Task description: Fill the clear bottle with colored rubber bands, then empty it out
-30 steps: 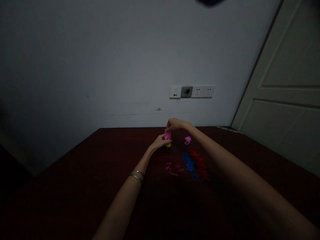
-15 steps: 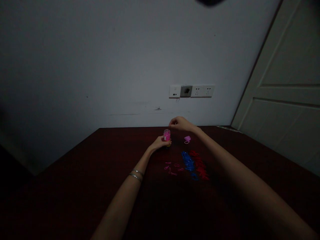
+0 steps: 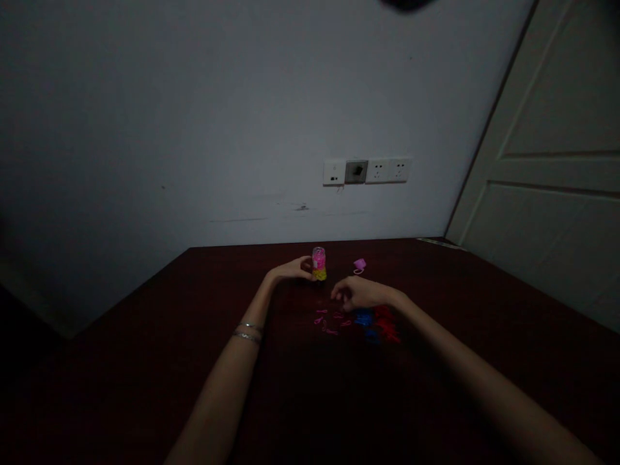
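Observation:
A small clear jar [image 3: 318, 263] with pink and yellow contents stands upright on the dark red table. My left hand [image 3: 294, 268] is beside the jar on its left, fingers apart, with the fingertips close to its side. My right hand [image 3: 357, 292] is low over the table, fingers curled down; anything between them is too small to make out. Just below its fingertips lie several small pink loops [image 3: 332, 321]. Blue pieces [image 3: 365, 318] and red pieces [image 3: 386, 324] lie in two rows, partly hidden by my right hand and wrist.
A pink cap with a ring [image 3: 359, 264] lies right of the jar, beyond my right hand. Behind the table [image 3: 232, 278] rises a grey wall with sockets [image 3: 387, 170]. A panelled door [image 3: 547, 174] is at the right.
My right hand has come down from above the jar towards the pink loops. My left hand has loosened from around the jar and shifted left. The view has moved slightly.

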### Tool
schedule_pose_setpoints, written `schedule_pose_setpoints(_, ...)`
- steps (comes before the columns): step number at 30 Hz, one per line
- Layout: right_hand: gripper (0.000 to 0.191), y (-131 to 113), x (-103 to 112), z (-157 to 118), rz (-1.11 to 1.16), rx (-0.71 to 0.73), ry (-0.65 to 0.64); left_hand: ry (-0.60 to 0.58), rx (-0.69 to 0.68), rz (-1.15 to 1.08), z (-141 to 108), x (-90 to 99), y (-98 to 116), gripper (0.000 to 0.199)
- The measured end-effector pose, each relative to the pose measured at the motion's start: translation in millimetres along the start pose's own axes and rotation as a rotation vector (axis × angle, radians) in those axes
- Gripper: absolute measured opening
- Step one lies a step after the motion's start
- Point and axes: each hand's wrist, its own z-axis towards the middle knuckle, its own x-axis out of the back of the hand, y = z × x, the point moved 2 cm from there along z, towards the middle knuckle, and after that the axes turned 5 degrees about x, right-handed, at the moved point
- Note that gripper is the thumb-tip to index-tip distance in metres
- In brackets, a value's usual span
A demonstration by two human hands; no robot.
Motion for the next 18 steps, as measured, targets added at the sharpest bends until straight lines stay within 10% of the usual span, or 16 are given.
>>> schedule_pose_setpoints(3, 0.044, -7.9, -12.7, -7.7, -0.076, -0.022, -0.022, 0.13, 0.081, 0.253, -12.6, 27.5, 16.3, 0.039)
schedule_pose_setpoints(6, 0.042, -12.4, -19.3, -11.4, -0.1, -0.043, 0.0, 0.003, 0.219, 0.426, -27.6, 32.4, 38.0, 0.015)
schedule_pose_setpoints(12, 0.032, -4.6, -28.7, -9.8, -0.063, -0.011, 0.057, -0.468, 0.351, 0.499, -48.4, -17.7, 55.7, 0.019)
schedule_pose_setpoints(18, 0.03, -1.6, -36.8, -9.6, -0.088, 0.013, 0.144, -0.411, 0.089, 0.637, -49.1, -52.1, 28.9, 0.033)
